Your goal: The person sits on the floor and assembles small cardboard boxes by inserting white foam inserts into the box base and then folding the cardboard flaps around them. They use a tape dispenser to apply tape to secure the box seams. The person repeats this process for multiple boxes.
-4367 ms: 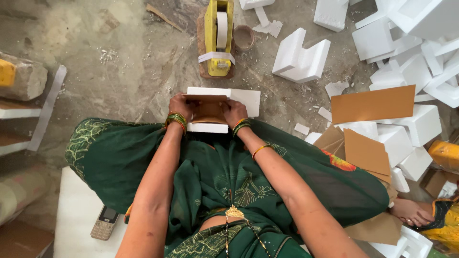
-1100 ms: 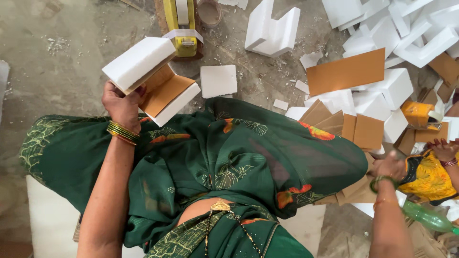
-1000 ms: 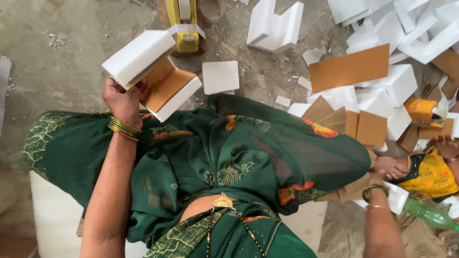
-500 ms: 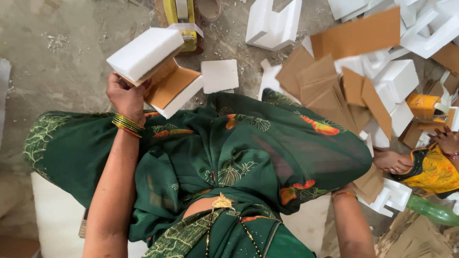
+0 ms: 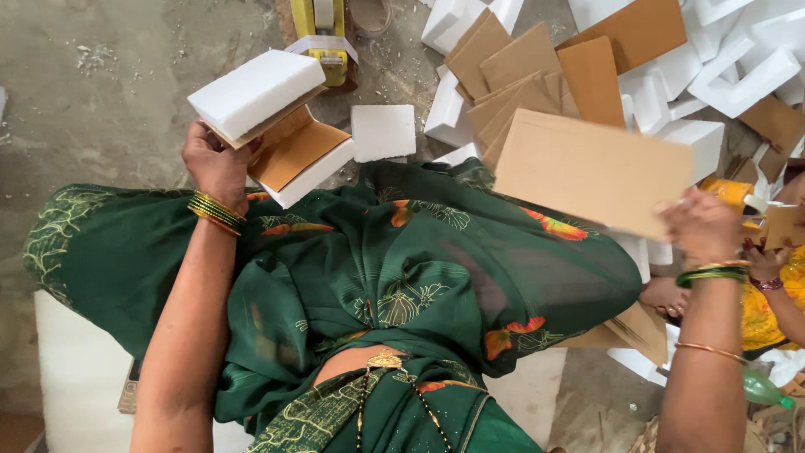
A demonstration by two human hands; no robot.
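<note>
- A foam-and-card stack (image 5: 268, 126) is clamped in the left hand (image 5: 220, 164), held up left of the lap; its long axis runs from lower left to upper right.
- A card sheet (image 5: 591, 172) is gripped at its lower right edge by the right hand (image 5: 703, 226) (blurred), lifted over the right knee; its long axis slopes down to the right.
- The hands are well apart; the sheet lies right of the stack, nearer the right hand.
- Half a second ago the right hand was low and out of sight; now the sheet is raised; the stack is unmoved.
</note>
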